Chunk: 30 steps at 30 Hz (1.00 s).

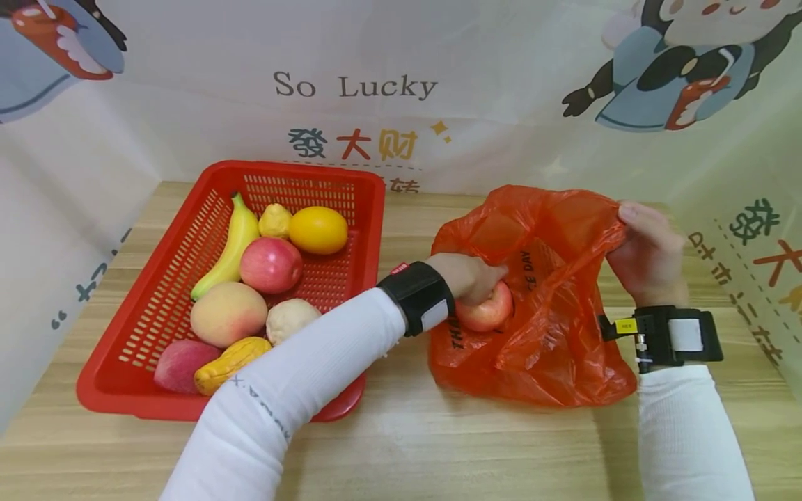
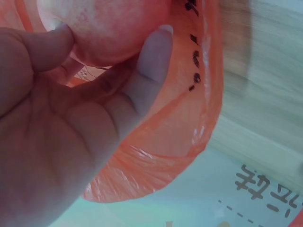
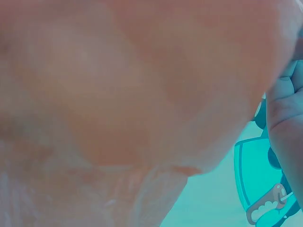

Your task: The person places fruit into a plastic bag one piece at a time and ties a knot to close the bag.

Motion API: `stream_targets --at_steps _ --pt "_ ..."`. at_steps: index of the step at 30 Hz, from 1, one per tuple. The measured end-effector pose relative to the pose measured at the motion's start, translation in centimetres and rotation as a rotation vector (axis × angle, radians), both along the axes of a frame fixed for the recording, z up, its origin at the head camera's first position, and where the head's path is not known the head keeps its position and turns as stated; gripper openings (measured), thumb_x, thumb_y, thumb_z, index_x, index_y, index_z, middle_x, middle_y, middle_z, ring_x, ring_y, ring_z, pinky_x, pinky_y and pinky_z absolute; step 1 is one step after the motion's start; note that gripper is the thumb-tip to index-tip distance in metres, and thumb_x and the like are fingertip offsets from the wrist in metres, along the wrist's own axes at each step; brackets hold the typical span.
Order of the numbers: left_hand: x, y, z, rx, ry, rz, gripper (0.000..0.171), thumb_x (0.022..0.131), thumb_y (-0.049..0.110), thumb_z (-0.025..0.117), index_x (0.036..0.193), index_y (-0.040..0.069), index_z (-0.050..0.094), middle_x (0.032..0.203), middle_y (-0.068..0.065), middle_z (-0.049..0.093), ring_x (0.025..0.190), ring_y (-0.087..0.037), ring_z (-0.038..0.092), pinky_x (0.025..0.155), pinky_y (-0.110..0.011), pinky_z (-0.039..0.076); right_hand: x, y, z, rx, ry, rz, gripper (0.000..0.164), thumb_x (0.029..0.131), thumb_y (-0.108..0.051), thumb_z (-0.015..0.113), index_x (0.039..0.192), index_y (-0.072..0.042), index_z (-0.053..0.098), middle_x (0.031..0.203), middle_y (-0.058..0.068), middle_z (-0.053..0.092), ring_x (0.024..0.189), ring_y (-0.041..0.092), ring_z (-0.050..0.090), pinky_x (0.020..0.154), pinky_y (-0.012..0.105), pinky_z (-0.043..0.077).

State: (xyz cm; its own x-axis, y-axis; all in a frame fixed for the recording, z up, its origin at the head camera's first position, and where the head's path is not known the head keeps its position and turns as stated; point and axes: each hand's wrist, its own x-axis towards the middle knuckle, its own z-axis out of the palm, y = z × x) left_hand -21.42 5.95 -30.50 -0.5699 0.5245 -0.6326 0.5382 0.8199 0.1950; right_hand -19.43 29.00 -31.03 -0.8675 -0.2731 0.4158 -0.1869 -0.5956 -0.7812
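My left hand [image 1: 470, 276] reaches across from the left to the red plastic bag [image 1: 539, 362]. Thumb and fingers grip a pinkish-red apple [image 1: 487, 313], which lies over the bag's printed side in the head view. Up close in the left wrist view, the apple [image 2: 104, 28] has mottled pink skin, its top cut off by the frame. At the bag's upper right, my right hand [image 1: 648, 250] pinches the rim and holds that side raised. The bag's film [image 3: 118, 94] fills most of the right wrist view, blurred, with part of the right hand [image 3: 289, 123] at the edge.
A red plastic basket [image 1: 370, 229] stands on the left of the wooden table [image 1: 438, 452]. In it are a banana [image 1: 234, 243], an orange-yellow fruit [image 1: 318, 229], a red apple [image 1: 271, 265], a peach [image 1: 228, 314] and several others. A printed cloth [image 1: 501, 104] hangs behind.
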Motion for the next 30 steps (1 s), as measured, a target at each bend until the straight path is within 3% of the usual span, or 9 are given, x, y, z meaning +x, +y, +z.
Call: stream_targets --at_steps 5,7,11,12,15,17,20,26,30 --pt "0.0 -0.5 -0.6 0.062 0.092 -0.109 0.045 0.106 0.032 0.037 0.15 0.023 0.031 0.145 -0.008 0.049 0.133 -0.023 0.048 0.115 -0.038 0.035 0.1 0.1 -0.1 0.0 0.001 0.005 0.055 0.101 -0.001 0.017 0.089 0.009 0.069 0.08 0.014 0.072 0.073 0.023 0.066 0.072 0.03 0.054" --pt "0.0 -0.8 -0.7 0.091 0.082 -0.09 0.036 0.106 0.033 0.036 0.14 0.021 0.039 0.133 -0.007 0.054 0.124 -0.022 0.051 0.11 -0.037 0.037 0.1 0.0 -0.1 -0.002 -0.003 0.005 0.055 0.101 0.0 0.016 0.089 0.008 0.069 0.08 0.013 0.072 0.073 0.023 0.066 0.072 0.03 0.054" --pt "-0.1 -1.4 -0.6 0.117 0.05 -0.044 0.031 0.106 0.038 0.037 0.13 0.021 0.044 0.115 -0.004 0.051 0.11 -0.022 0.05 0.101 -0.035 0.037 0.1 -0.1 -0.2 -0.024 -0.009 0.014 0.058 0.101 0.0 0.013 0.088 0.008 0.069 0.08 0.013 0.072 0.072 0.022 0.066 0.071 0.03 0.053" --pt "-0.2 -1.5 -0.5 0.118 0.048 -0.045 0.031 0.105 0.039 0.037 0.13 0.021 0.044 0.114 -0.004 0.051 0.109 -0.022 0.05 0.101 -0.034 0.038 0.0 -0.1 -0.2 -0.03 -0.009 0.016 0.059 0.1 0.0 0.012 0.088 0.008 0.069 0.079 0.013 0.072 0.072 0.022 0.066 0.07 0.03 0.053" --pt "-0.3 -1.7 -0.1 0.101 0.097 -0.131 0.036 0.105 0.037 0.039 0.137 0.022 0.043 0.123 -0.005 0.055 0.113 -0.021 0.053 0.105 -0.035 0.04 0.0 -0.1 -0.2 -0.034 0.0 0.019 0.059 0.1 0.0 0.012 0.088 0.009 0.069 0.08 0.014 0.072 0.072 0.023 0.066 0.07 0.03 0.053" --pt "-0.4 -1.8 0.3 0.099 0.112 -0.16 0.04 0.105 0.036 0.041 0.143 0.023 0.041 0.133 -0.003 0.055 0.118 -0.019 0.053 0.11 -0.037 0.039 0.0 0.0 -0.2 -0.021 0.002 0.014 0.058 0.1 -0.001 0.013 0.088 0.008 0.07 0.08 0.013 0.072 0.072 0.023 0.066 0.071 0.03 0.053" --pt "-0.6 -2.2 1.3 0.112 0.115 -0.159 0.042 0.105 0.033 0.042 0.145 0.022 0.042 0.135 -0.002 0.056 0.118 -0.018 0.053 0.109 -0.037 0.04 0.0 0.0 -0.2 0.005 0.0 0.006 0.057 0.101 -0.002 0.015 0.09 0.007 0.07 0.081 0.013 0.072 0.074 0.022 0.066 0.072 0.03 0.054" --pt "-1.1 -4.3 3.7 0.252 0.153 -0.165 0.041 0.104 0.024 0.048 0.143 0.013 0.047 0.139 -0.004 0.056 0.124 -0.018 0.053 0.111 -0.035 0.04 -0.1 0.0 0.0 0.018 -0.012 0.0 0.053 0.101 -0.005 0.02 0.092 0.006 0.071 0.084 0.012 0.073 0.077 0.022 0.066 0.075 0.03 0.054" --pt "-0.9 -6.6 5.3 0.345 0.185 -0.169 0.033 0.101 0.021 0.053 0.134 0.015 0.058 0.134 -0.002 0.06 0.122 -0.018 0.054 0.109 -0.036 0.041 -0.1 -0.1 0.1 0.018 -0.016 -0.002 0.052 0.101 -0.005 0.021 0.093 0.006 0.071 0.084 0.012 0.073 0.077 0.022 0.066 0.075 0.03 0.055"
